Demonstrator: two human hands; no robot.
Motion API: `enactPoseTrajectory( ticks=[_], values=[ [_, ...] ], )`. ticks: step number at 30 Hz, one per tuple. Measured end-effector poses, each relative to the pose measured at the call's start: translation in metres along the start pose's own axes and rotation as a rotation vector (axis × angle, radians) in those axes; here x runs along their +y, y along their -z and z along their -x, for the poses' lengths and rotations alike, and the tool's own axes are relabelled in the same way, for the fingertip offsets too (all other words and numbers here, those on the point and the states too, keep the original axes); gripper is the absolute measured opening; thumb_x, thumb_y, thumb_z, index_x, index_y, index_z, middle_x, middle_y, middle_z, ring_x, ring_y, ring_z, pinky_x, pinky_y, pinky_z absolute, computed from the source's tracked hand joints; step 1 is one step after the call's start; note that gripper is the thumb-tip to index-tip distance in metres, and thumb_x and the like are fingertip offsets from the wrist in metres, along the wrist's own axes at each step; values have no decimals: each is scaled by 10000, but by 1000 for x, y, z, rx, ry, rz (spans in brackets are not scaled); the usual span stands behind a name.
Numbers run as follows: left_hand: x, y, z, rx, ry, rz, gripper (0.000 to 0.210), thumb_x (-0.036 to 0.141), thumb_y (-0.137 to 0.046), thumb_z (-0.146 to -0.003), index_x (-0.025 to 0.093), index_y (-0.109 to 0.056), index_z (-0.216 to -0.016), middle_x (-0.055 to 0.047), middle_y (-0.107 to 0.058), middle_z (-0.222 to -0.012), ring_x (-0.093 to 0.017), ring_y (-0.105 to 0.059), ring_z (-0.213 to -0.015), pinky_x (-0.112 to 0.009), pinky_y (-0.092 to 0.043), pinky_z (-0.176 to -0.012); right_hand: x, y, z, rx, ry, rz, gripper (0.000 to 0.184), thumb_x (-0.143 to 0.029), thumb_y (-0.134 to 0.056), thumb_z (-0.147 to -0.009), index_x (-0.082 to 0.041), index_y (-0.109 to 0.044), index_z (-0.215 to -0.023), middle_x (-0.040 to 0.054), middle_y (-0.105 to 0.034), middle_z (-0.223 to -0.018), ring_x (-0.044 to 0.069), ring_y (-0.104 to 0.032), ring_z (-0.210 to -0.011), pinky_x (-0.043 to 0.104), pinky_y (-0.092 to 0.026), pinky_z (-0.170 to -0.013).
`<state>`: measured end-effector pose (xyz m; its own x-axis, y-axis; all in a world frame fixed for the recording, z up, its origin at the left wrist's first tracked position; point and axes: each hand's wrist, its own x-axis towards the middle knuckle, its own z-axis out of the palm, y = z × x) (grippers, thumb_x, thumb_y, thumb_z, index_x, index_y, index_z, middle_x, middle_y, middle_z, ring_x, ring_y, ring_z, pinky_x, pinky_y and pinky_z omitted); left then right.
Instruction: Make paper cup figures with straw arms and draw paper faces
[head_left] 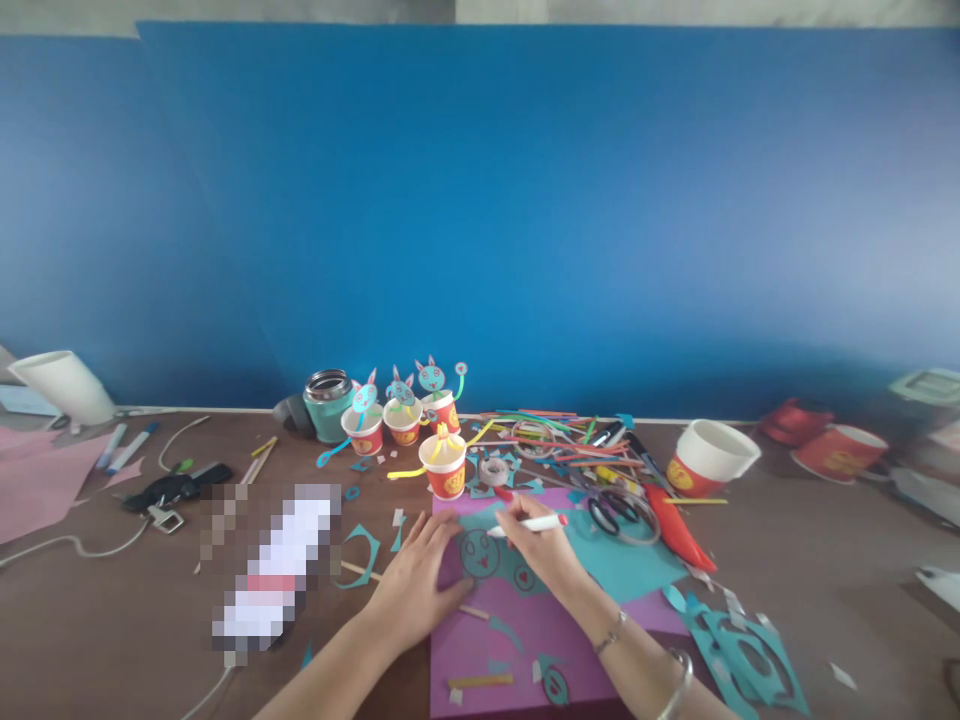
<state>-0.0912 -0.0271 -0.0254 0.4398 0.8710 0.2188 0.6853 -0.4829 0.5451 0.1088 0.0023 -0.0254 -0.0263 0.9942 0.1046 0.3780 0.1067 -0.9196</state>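
My right hand point(536, 535) is closed round a white marker point(529, 525) with a red end, its tip side over a teal paper sheet point(622, 550). On that sheet is a round drawn face point(479, 553), and beside it a smaller circle with a heart point(524, 577). My left hand point(416, 575) lies flat at the sheet's left edge, fingers stretched out, holding nothing. Beneath lies purple paper point(469, 650). Just behind my hands stands a red and white paper cup point(444, 468) with yellow strips. A cut-out teal ring with a heart point(555, 684) lies nearer me.
Behind are several decorated cups point(362, 432) and a teal flask point(328, 405). Scissors point(615, 510), a tape roll point(494, 472) and coloured sticks point(555, 425) lie behind the paper. A large cup point(709, 458) stands right; teal scraps point(750, 655) lie front right. A blue panel point(480, 220) rises behind.
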Motion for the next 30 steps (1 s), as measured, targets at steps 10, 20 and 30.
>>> enactPoseTrajectory(
  ticks=[10, 20, 30],
  values=[
    [0, 0, 2, 18, -4, -11, 446, 333, -643, -751, 236, -506, -1165, -110, -527, -1319, -308, -451, -1260, -556, -321, -1068, 7, -4, -1, 34, -21, 214, 214, -291, -518, -682, -224, -374, -539, -75, -406, -448, 94, -376, -460, 194, -305, -451],
    [1, 1, 1, 3, 0, -16, 436, 338, -635, -762, 223, -504, -1162, -120, -523, -1319, -306, -450, -1260, -552, -327, -1067, 9, -4, -1, 28, -26, 203, 202, -277, -511, -681, -229, -366, -549, -72, -418, -440, 96, -376, -440, 191, -302, -426],
    [1, 1, 0, -11, 8, -18, 442, 349, -637, -765, 216, -504, -1165, -124, -522, -1318, -303, -447, -1261, -547, -320, -1074, 8, -4, -1, 18, -25, 215, 205, -278, -508, -690, -226, -368, -549, -65, -413, -444, 97, -377, -448, 192, -295, -424]
  ],
)
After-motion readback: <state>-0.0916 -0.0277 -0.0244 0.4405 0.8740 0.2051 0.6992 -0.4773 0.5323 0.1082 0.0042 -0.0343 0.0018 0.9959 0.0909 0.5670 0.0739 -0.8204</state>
